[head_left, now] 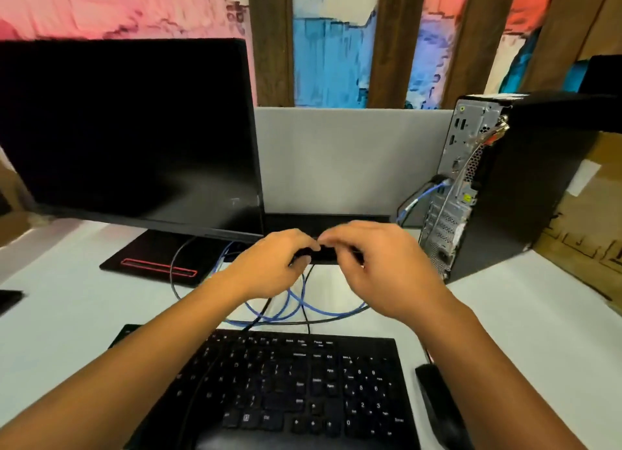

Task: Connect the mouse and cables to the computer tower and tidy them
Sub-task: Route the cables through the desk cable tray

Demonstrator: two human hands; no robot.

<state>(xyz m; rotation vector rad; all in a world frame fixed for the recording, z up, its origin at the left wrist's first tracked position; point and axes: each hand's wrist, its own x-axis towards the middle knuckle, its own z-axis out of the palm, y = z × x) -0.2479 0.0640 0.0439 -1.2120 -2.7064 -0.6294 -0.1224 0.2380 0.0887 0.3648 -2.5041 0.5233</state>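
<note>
The black computer tower [525, 187] stands at the right with its rear ports facing me; a blue cable [422, 195] is plugged into it. More blue cable [296, 306] and black cable [175, 281] lie looped on the white desk behind the keyboard. My left hand [269, 264] and my right hand [377, 268] meet above these loops, both pinching a black bundled strip of cable [324, 253] held between them. The black mouse [437, 402] lies at the lower right, partly hidden by my right forearm.
A dark monitor [128, 130] on a black base [158, 258] fills the left. A black keyboard [296, 389] lies near me. A grey partition [346, 160] backs the desk. A cardboard box [589, 221] sits right of the tower.
</note>
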